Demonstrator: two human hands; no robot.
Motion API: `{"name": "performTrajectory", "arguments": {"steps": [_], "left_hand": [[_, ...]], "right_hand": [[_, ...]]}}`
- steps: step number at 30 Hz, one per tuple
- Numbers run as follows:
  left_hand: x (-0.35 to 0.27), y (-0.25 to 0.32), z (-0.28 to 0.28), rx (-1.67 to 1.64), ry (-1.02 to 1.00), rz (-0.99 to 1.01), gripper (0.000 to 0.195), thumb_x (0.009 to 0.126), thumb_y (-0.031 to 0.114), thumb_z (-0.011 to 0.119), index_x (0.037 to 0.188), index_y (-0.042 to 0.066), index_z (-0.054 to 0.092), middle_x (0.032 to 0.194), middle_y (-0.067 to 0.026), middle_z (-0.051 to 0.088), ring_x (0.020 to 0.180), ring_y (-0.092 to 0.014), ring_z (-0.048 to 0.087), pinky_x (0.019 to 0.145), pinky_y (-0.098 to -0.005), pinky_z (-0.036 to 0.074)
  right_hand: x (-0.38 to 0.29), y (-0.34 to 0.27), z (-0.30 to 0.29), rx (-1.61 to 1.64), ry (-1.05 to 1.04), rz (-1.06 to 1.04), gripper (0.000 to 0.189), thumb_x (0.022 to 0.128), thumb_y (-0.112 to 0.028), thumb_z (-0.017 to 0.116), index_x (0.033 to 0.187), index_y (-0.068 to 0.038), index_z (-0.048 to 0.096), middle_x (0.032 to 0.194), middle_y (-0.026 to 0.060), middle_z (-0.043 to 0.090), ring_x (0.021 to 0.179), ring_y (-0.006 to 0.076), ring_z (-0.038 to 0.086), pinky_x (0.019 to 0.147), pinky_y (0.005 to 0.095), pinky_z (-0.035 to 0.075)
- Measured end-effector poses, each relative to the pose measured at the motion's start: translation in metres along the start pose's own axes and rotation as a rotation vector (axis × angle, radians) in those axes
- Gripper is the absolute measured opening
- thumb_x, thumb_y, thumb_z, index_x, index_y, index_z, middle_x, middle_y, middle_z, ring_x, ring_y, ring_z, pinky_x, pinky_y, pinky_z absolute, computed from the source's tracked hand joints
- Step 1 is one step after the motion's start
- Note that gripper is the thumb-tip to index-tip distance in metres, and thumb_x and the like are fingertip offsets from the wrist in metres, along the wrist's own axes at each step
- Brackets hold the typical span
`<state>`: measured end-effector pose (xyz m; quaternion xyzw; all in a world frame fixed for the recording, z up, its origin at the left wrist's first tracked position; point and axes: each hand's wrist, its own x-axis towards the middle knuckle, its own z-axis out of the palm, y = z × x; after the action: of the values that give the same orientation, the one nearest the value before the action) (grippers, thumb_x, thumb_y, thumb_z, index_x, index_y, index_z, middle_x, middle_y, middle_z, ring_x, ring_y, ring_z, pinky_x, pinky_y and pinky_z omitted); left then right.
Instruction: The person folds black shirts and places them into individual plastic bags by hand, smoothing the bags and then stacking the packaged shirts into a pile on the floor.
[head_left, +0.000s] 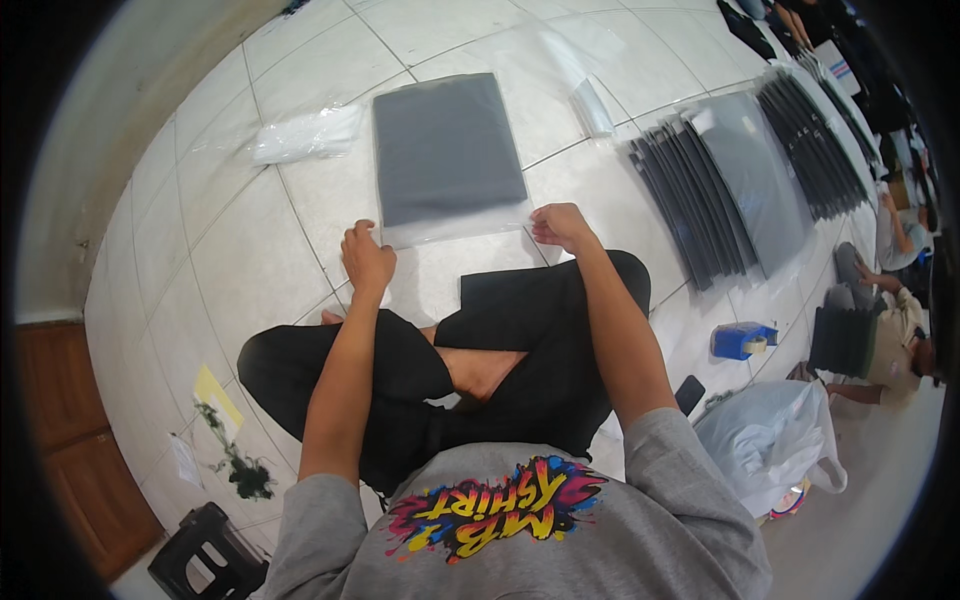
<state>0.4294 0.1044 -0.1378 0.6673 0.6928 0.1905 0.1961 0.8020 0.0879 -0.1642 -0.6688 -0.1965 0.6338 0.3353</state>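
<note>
A folded dark grey cloth item (450, 150) lies flat on the tiled floor before me, inside a clear plastic sleeve (457, 232) whose see-through end points towards me. Beside the sleeve's near left corner is my left hand (367, 259), back upward and fingers bent. At the near right corner my right hand (561, 226) has its fingertips by the plastic edge. Whether either hand pinches the plastic is too fine to make out. My crossed legs in black trousers (525, 307) are just below the sleeve.
Clear plastic packs lie left (307, 136) and right (592, 109). Rows of bagged dark items (697, 202) fill the right. Nearby are a blue tape dispenser (742, 340), a phone (689, 394), a white plastic bag (772, 439) and a black stool (208, 555). People sit at far right.
</note>
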Motion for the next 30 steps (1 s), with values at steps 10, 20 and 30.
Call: {"name": "performTrajectory", "arguments": {"steps": [10,20,30], "left_hand": [[-0.009,0.156,0.104,-0.121,-0.030,0.871,0.026,0.079,0.017,0.078,0.099,0.009,0.065,0.098,-0.0098,0.063,0.096,-0.031,0.059,0.083,-0.0436,0.046],[0.007,0.104,0.080,-0.054,-0.010,0.844,0.013,0.079,0.014,0.073,0.082,0.008,0.062,0.080,-0.0078,0.060,0.083,-0.031,0.061,0.071,-0.0445,0.048],[-0.011,0.032,0.015,0.100,-0.216,0.739,0.013,0.080,0.013,0.073,0.084,0.008,0.063,0.083,-0.0094,0.062,0.079,-0.032,0.064,0.069,-0.0431,0.052]], "right_hand": [[-0.006,-0.014,0.000,0.015,-0.050,0.100,0.012,0.086,-0.009,0.067,0.095,-0.001,0.069,0.091,0.0058,0.064,0.085,0.0183,0.063,0.080,0.0391,0.056],[0.005,-0.010,-0.006,0.068,0.109,0.035,0.022,0.087,-0.007,0.062,0.105,0.007,0.064,0.103,0.0174,0.064,0.089,0.0290,0.067,0.072,0.0453,0.057],[-0.010,-0.022,-0.016,-0.584,0.314,-0.057,0.039,0.085,-0.023,0.054,0.102,0.008,0.071,0.108,0.0263,0.072,0.102,0.0358,0.071,0.089,0.0453,0.055]]}}
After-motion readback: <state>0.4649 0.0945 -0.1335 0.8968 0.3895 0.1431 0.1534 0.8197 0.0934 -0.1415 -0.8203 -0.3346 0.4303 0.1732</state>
